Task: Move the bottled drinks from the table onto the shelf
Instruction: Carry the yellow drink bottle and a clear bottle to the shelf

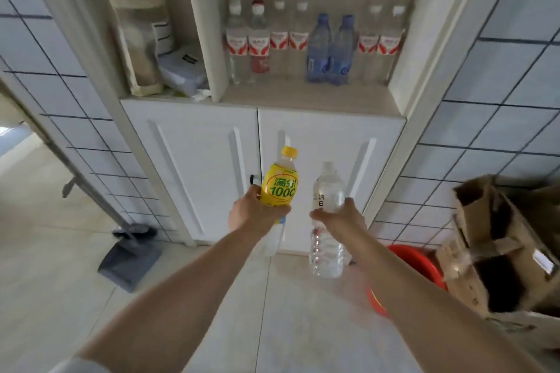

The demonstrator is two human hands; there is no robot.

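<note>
Left hand [253, 210] has its fingers wrapped around the yellow-label bottle [279, 188] and the right hand [339, 216] is gripping a clear water bottle [327, 221], both held upright at mid-frame in front of the white cabinet doors [209, 166]. Up top, the shelf [303, 98] has a row of bottles [315, 45] along its back, two of them blue in the middle.

A bottle with a yellow cap and a yellow label printed in green [280, 185] sits beside a clear, colourless water bottle [327, 221]. On the pale shelf [303, 97], clear bottles carry red-and-white labels [280, 39], with two blue bottles [330, 48] among them. White cabinet doors [197, 172], pale blue tiles with dark grout [500, 130], a red basin [415, 263], brown cardboard [500, 239], a grey dustpan [130, 260].
</note>
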